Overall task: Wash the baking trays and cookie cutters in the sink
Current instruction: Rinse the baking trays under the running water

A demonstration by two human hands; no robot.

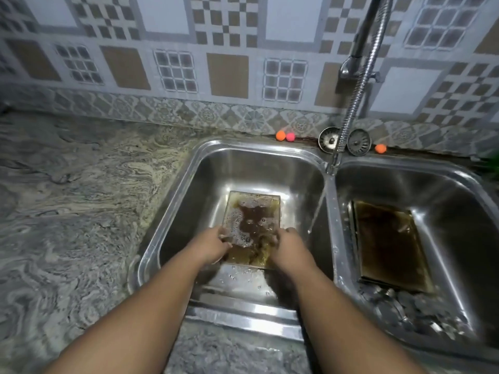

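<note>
Inside left basin [256,171], baking tray [253,220], long axis front-to-back

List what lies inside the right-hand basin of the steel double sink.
A brown-stained rectangular baking tray lies in it, with shiny metal cookie cutters, blurred, heaped at its near end. Whatever is beneath the tray and the heap is covered.

marbled counter [81,184]; patterned tiled wall [172,31]; orange ball [280,135] touching pink ball [290,136]; ribbed hose [354,103].

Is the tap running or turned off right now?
On. A stream of water slants down from the tap into the left basin, landing beside the baking tray held there.
</note>
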